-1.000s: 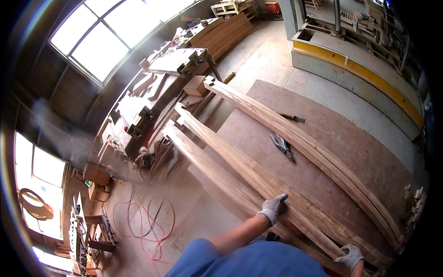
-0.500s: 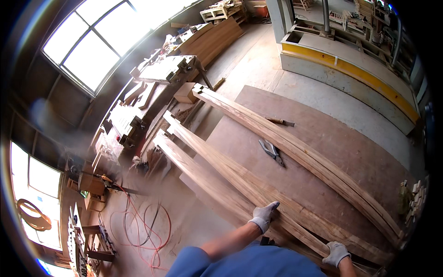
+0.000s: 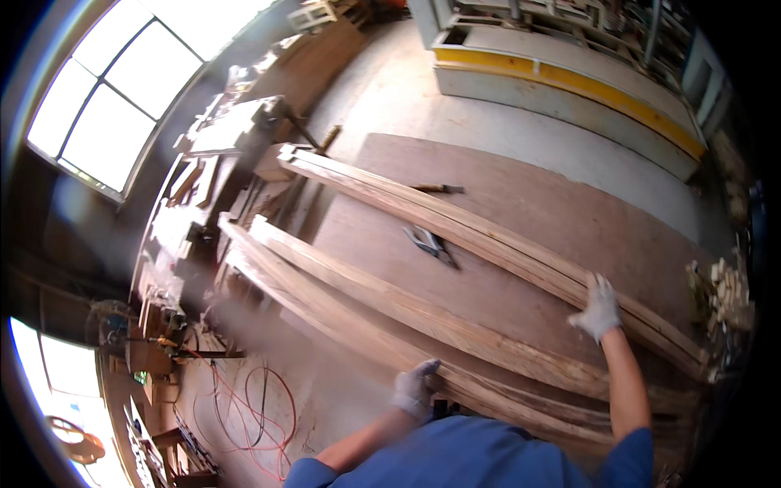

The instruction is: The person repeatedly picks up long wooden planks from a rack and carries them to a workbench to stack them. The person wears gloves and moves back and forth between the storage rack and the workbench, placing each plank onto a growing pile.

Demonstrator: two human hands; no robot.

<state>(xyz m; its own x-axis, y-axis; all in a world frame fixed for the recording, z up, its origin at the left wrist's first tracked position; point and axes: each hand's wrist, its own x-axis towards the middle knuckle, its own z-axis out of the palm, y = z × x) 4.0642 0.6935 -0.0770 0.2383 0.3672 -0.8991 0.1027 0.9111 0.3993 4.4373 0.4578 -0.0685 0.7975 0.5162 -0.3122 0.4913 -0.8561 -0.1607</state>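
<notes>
Long pale wooden beams lie slantwise on a brown board (image 3: 521,203). My left hand (image 3: 416,390), in a light glove, is closed on the edge of the near wooden beam (image 3: 342,325); its underside grip is hidden. A middle beam (image 3: 455,321) lies just beyond that one. My right hand (image 3: 599,311), gloved too, reaches out to the far pair of beams (image 3: 488,244). Its thumb stands apart from the fingers, and the fingertips are at the pair's near side. Between the middle beam and the far pair lie pliers (image 3: 431,246) with open handles.
A slim tool with a brown handle (image 3: 438,189) lies beyond the far beams. A cluttered workbench (image 3: 228,134) runs along the left. Red hoses (image 3: 248,407) coil on the floor at lower left. A yellow-edged machine (image 3: 561,73) stands at the back right.
My right hand has let go of the near beam and moved up to the far pair. The beam under my left hand has shifted toward me and left. The view has swung right.
</notes>
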